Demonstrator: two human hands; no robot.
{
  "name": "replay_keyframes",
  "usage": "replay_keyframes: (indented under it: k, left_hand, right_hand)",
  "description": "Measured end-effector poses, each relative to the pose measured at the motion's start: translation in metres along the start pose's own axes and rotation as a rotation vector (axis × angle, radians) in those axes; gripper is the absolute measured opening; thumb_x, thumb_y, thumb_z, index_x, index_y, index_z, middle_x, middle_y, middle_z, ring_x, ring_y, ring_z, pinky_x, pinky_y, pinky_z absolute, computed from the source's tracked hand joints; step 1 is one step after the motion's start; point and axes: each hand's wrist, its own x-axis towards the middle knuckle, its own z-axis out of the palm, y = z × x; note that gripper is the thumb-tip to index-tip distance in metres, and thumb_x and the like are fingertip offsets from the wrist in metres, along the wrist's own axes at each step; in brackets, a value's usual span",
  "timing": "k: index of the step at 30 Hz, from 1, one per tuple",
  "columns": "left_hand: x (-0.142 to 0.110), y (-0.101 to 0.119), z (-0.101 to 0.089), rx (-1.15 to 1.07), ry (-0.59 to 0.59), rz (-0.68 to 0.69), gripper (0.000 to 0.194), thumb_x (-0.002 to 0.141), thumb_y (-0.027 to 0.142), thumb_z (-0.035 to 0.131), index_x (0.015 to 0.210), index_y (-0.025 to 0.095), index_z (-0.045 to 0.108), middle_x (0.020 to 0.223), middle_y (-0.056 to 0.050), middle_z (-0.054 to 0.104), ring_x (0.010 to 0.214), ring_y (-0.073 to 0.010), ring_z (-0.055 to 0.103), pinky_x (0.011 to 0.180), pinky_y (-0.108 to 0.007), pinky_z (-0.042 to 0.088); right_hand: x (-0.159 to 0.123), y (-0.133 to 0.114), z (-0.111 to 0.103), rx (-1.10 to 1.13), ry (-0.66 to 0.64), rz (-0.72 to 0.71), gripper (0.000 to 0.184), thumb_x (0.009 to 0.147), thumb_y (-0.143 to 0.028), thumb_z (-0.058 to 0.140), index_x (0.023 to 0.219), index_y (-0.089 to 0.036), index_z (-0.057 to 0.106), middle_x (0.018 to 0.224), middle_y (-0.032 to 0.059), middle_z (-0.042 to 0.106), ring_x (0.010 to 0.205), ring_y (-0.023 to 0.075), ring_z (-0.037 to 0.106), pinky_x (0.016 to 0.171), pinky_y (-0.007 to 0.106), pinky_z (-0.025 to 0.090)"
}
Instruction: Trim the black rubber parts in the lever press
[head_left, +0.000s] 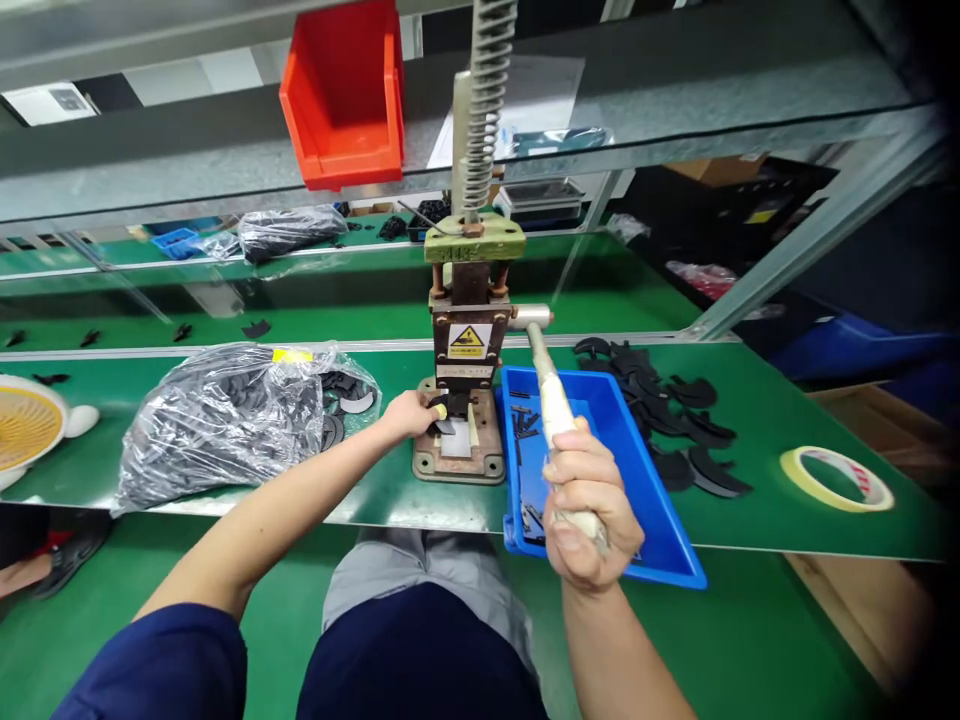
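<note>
A small hand press (466, 340) with a tall spring stands on the green bench. My right hand (589, 510) is wrapped round the press lever (551, 400), pulled down toward me. My left hand (411, 413) reaches onto the press base and pinches a black curved part (448, 408) under the die. Its fingers are closed on that part. A blue tray (645, 480) beside the press holds small black offcuts.
A clear plastic bag (225, 415) of black parts lies at the left. Several black curved pieces (675, 420) are spread to the right of the tray, with a tape roll (836, 478) further right. A red bin (346, 95) sits on the shelf above. A fan (30, 425) is at far left.
</note>
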Motion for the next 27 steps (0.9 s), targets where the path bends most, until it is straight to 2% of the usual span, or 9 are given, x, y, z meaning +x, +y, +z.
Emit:
replay_keyframes:
  k: [3,5,9,13,15,18,21,24,27]
  left_hand:
    - [-0.003,-0.006,0.006,-0.259,-0.074,-0.070,0.020,0.062,0.013,0.080,0.066,0.015,0.061,0.058,0.002,0.061,0.057,-0.0121,0.060,0.054,-0.018,0.045]
    - [-0.005,-0.006,0.011,-0.446,-0.125,-0.112,0.019,0.063,0.009,0.078,0.066,0.013,0.060,0.056,0.004,0.058,0.049,-0.0081,0.054,0.049,-0.017,0.043]
    - [-0.012,-0.005,0.014,-0.709,-0.165,-0.170,0.024,0.063,0.007,0.080,0.071,0.013,0.058,0.056,0.004,0.058,0.046,-0.0080,0.055,0.046,-0.018,0.047]
    - [-0.027,-0.013,0.007,-0.882,-0.113,-0.132,0.032,0.057,0.011,0.086,0.076,0.011,0.060,0.062,0.002,0.063,0.049,-0.0082,0.058,0.049,-0.019,0.049]
    - [-0.038,-0.020,0.000,-0.944,-0.121,-0.106,0.035,0.055,0.015,0.088,0.078,0.011,0.062,0.065,0.001,0.067,0.051,-0.0096,0.060,0.051,-0.021,0.050]
    - [-0.058,-0.028,-0.016,-0.998,-0.166,-0.043,0.040,0.051,0.021,0.090,0.082,0.010,0.066,0.070,-0.001,0.070,0.057,-0.0117,0.062,0.055,-0.023,0.052]
    - [-0.077,-0.034,-0.031,-0.988,-0.217,0.053,0.042,0.051,0.026,0.091,0.084,0.010,0.069,0.074,-0.002,0.071,0.063,-0.0122,0.063,0.062,-0.024,0.053]
    - [-0.093,-0.035,-0.043,-0.938,-0.290,0.124,0.041,0.057,0.032,0.090,0.088,0.011,0.072,0.080,-0.005,0.073,0.069,-0.0149,0.066,0.067,-0.025,0.054]
    - [-0.103,-0.034,-0.052,-0.857,-0.365,0.200,0.037,0.064,0.033,0.086,0.093,0.012,0.075,0.087,-0.008,0.075,0.077,-0.0182,0.068,0.072,-0.027,0.055]
  right_hand:
    - [0.010,-0.005,0.008,0.047,0.062,-0.135,0.015,0.081,-0.040,0.058,0.085,-0.026,0.060,0.080,0.0010,0.060,0.095,0.0252,0.060,0.106,0.062,0.040]
    - [0.022,-0.009,0.014,0.062,0.108,-0.195,0.024,0.082,-0.047,0.058,0.090,-0.025,0.061,0.080,0.0016,0.059,0.094,0.0258,0.061,0.104,0.061,0.042]
    - [0.063,-0.019,0.023,0.058,0.161,-0.265,0.041,0.078,-0.058,0.062,0.105,-0.026,0.060,0.089,0.0037,0.060,0.093,0.0266,0.062,0.098,0.060,0.048]
    - [0.098,-0.032,0.029,0.074,0.125,-0.192,0.055,0.077,-0.040,0.067,0.130,-0.028,0.054,0.121,0.0087,0.058,0.122,0.0301,0.057,0.109,0.060,0.043]
    - [0.097,-0.033,0.032,0.093,0.148,-0.059,0.060,0.079,-0.033,0.066,0.136,-0.031,0.050,0.133,0.0082,0.054,0.130,0.0290,0.052,0.110,0.058,0.042]
    - [0.067,-0.022,0.036,-0.012,0.130,0.321,0.040,0.085,-0.036,0.060,0.125,-0.029,0.059,0.131,0.0069,0.059,0.123,0.0243,0.056,0.106,0.050,0.046]
    - [0.024,-0.006,0.045,-0.075,-0.171,0.727,0.027,0.082,-0.044,0.065,0.094,-0.021,0.072,0.105,0.0080,0.071,0.104,0.0237,0.062,0.099,0.045,0.049]
    - [-0.007,0.003,0.057,0.041,-0.363,0.971,0.031,0.077,-0.048,0.071,0.088,-0.019,0.072,0.090,0.0076,0.073,0.084,0.0210,0.066,0.077,0.036,0.054]
    - [-0.021,0.000,0.066,0.260,-0.520,1.221,0.038,0.079,-0.053,0.068,0.085,-0.016,0.069,0.075,0.0064,0.069,0.066,0.0171,0.064,0.055,0.027,0.048]
